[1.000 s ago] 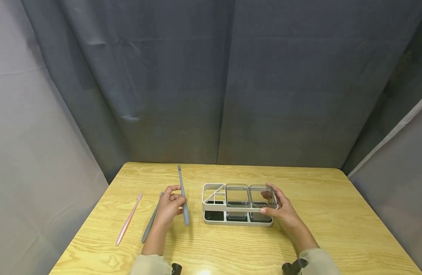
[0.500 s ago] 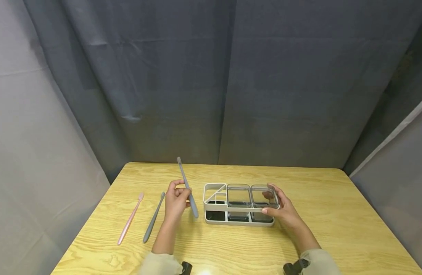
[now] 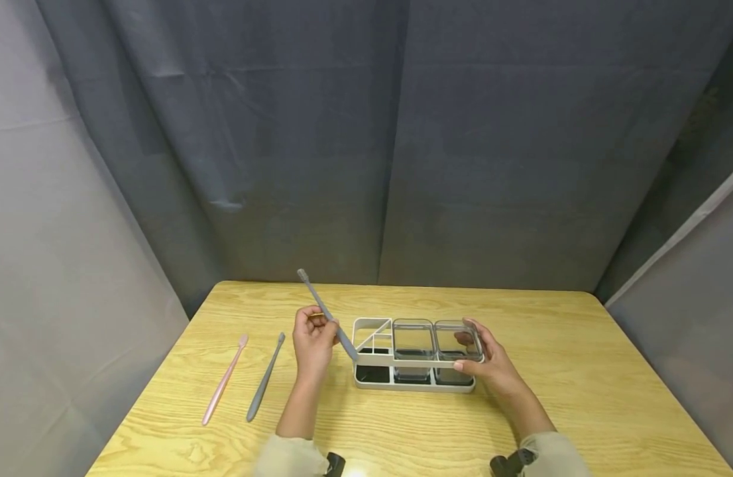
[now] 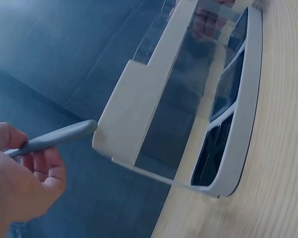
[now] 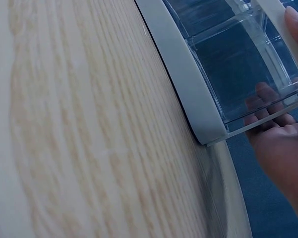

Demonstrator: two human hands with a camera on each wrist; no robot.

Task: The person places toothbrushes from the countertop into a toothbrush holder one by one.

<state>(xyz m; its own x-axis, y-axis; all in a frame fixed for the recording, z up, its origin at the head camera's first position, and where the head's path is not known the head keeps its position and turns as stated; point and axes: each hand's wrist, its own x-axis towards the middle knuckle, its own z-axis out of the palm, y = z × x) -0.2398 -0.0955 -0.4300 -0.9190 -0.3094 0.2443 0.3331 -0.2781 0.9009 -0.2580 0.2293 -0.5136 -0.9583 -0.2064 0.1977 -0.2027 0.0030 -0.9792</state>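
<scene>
Pinching a brush (image 3: pixel 345 341) at the corner of the rack (image 3: pixel 414 364)

In the head view, holds the brush between thumb and curled fingers of the left hand (image 3: pixel 315 338), partway along its length. Slants up and left to the bristles, down and right to the handle end, at the rack's left front corner. Grips the rack's right end with the right hand (image 3: pixel 492 368), thumb on the front rail and fingers bent round behind. Contains two clear cups (image 3: pixel 414 338) side by side, just right of a section divided by a diagonal bar. Includes a pink brush (image 3: pixel 225 381) and a darker brush (image 3: pixel 265 381), lying apart on the table (image 3: pixel 581 384), well left of the rack, with heads toward the curtain (image 3: pixel 283 132). Reaches in from below in pale sleeves (image 3: pixel 289 457).

In the left wrist view, pinches the brush with thumb above and fingers below. Brings the blunt handle end right up to the rack's upper corner, outside the frame; cannot tell whether touching.

In the right wrist view, lays the thumb over the upper rail and curls the fingers beyond the nearest cup, partly visible through its clear wall. Rests the rack's base flat on the table.
</scene>
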